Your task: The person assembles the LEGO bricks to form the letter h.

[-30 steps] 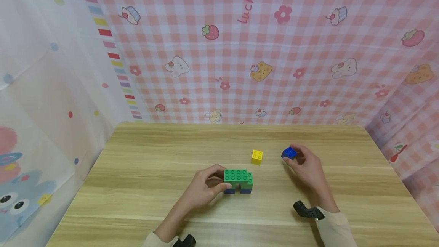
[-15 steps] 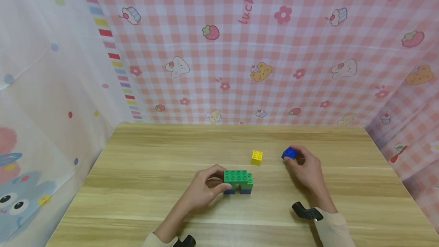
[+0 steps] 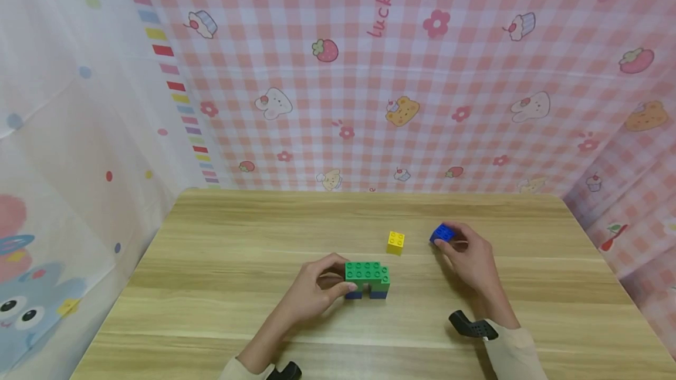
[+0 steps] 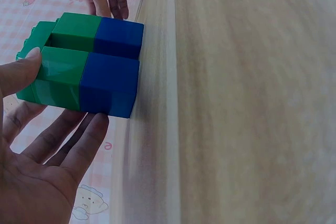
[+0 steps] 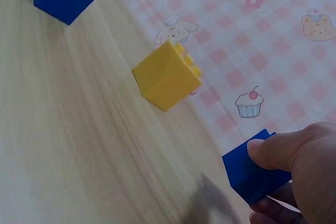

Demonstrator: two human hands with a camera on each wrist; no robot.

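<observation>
My left hand grips the left end of a built block piece, thumb in front and fingers behind. The piece has green studded blocks on top and two blue blocks as legs, with a gap between them. Farther right, my right hand pinches a blue block between thumb and fingers; in the right wrist view a shadow lies on the table beside this blue block. Between the hands, toward the back, a yellow block with studs on top stands on the table, touched by neither hand.
The wooden table runs back to a pink checked cloth hanging behind it. A pale cloth hangs at the left. Black wrist mounts sit at both sleeves.
My right hand has shifted the blue block slightly to the left and up in the head view, toward the yellow block. The left hand and the green-and-blue piece stay put.
</observation>
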